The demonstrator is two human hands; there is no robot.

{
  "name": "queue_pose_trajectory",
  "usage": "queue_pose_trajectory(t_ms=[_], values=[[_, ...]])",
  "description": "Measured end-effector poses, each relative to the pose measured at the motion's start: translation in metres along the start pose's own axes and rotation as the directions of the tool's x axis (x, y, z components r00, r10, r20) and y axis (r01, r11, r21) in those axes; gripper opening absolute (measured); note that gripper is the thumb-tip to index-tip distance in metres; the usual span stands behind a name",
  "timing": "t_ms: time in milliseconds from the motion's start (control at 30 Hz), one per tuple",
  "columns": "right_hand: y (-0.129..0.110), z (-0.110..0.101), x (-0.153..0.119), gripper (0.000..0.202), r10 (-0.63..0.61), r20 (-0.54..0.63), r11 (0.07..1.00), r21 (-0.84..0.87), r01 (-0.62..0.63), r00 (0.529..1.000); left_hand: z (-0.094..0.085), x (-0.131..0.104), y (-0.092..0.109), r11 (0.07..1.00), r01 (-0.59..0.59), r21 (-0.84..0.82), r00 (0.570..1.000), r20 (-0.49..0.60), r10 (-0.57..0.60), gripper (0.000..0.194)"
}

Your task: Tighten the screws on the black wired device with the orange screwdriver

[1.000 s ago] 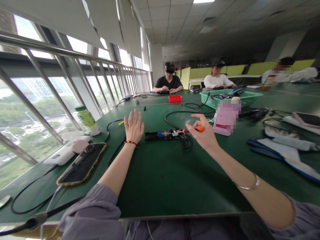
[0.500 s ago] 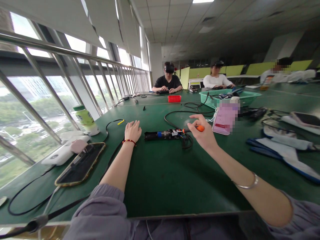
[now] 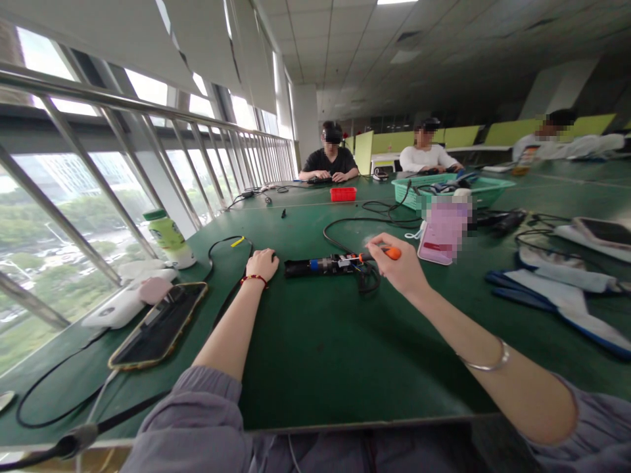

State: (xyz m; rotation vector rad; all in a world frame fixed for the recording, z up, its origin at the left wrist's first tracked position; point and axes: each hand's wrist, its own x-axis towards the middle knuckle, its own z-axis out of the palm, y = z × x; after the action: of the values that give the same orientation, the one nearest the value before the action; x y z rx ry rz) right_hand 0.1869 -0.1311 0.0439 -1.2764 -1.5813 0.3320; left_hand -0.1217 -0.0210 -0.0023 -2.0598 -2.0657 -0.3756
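On the green table, a black cylindrical device with a blue band lies sideways, wires showing at its right end. My right hand is closed on an orange-handled screwdriver, whose shaft points left over the device's right part. Whether the tip touches it is too small to tell. Just left of the device's black end, my left hand rests on the table with its fingers curled; what they hold, if anything, is hidden.
A phone, a white power bank and a green bottle stand or lie at left. Behind are a red tray and teal basket. A pink phone and gloves are right. Several people sit beyond.
The fingers of my left hand, stretched out before, have curled in. My right hand's fingers have come down closer around the orange handle.
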Motion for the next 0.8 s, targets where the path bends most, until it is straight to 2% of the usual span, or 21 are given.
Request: queue_pose_trajectory(t_ms=[167,233,433,800], values=[[0.0024,-0.0004,0.0024,0.019,-0.021,-0.087,0.997,0.067,0.027,0.996,-0.0006,-0.0005,0.0024,1.000,0.006,0.007,1.000,0.001,-0.006,0.039],[0.0035,-0.0006,0.0031,0.026,-0.029,-0.101,0.996,0.086,0.038,0.994,-0.0007,-0.0005,0.0027,1.000,0.007,0.008,1.000,-0.003,-0.007,0.039],[0.0035,-0.0005,0.0020,0.028,-0.021,-0.046,0.996,0.091,0.025,0.999,0.0005,0.0000,0.0028,1.000,0.001,0.006,1.000,-0.014,0.000,0.038],[0.0033,-0.0010,0.0021,0.025,-0.017,-0.014,0.999,0.050,0.017,1.000,0.0000,0.0011,0.0022,1.000,0.000,0.021,1.000,0.020,-0.001,0.039]])
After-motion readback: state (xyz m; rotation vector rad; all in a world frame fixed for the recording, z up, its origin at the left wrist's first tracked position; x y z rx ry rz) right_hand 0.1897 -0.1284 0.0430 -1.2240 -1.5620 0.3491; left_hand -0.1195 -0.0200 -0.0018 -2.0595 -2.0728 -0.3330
